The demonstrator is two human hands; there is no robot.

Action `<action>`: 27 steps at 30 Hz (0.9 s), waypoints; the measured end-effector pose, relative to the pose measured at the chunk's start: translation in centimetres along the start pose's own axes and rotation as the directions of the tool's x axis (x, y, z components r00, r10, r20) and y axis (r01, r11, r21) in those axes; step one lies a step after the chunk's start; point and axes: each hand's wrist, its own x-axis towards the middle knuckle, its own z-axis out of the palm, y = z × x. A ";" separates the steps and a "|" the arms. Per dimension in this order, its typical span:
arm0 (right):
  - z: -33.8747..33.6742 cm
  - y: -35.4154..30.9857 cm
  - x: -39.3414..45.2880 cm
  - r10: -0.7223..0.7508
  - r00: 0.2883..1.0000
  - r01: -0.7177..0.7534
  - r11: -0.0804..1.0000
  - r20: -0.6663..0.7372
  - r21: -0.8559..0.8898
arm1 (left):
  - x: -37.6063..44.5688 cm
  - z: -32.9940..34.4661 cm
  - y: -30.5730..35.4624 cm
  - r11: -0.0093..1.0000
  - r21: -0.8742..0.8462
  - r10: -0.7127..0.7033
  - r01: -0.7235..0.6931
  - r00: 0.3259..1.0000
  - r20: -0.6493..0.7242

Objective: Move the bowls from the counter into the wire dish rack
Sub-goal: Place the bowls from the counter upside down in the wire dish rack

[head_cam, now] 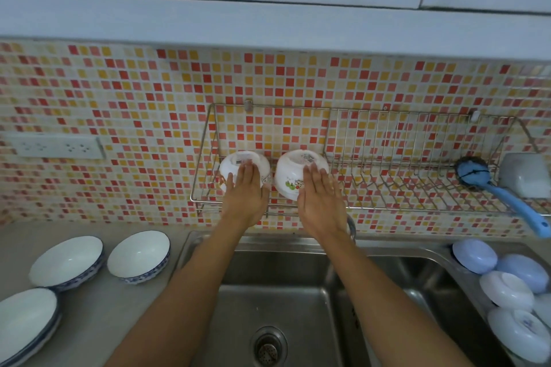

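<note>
A wall-mounted wire dish rack (387, 188) hangs above the sink. Two white bowls with small fruit prints sit upside down in its left section. My left hand (244, 194) lies over the left bowl (238, 162), fingers spread on its side. My right hand (320, 199) rests the same way on the right bowl (293, 170). On the counter to the left stand white bowls with blue rims: one (138, 256) nearest the sink, another (67, 262) left of it, and a stack (25, 322) at the lower left.
A steel double sink (268, 292) lies below the rack. A blue brush (504, 197) and a white cup (524, 174) rest at the rack's right end. Several pale blue and white bowls (507, 292) lie upside down at the right. A wall socket (56, 146) sits left.
</note>
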 end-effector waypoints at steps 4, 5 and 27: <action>0.2 -0.7 -2.3 0.073 0.995 -0.073 0.997 -0.061 0.012 | -2.3 0.3 -0.2 0.999 0.047 0.028 -0.022 0.992 -0.125; 0.4 -1.0 -3.3 0.074 0.995 -0.073 0.997 -0.073 0.013 | -3.2 0.4 -0.5 0.999 0.046 0.029 -0.023 0.990 -0.135; 10.1 -31.7 -15.5 -0.362 0.756 0.020 0.846 0.546 0.534 | -32.0 -1.6 -28.8 0.683 -0.084 -0.728 0.726 0.686 0.001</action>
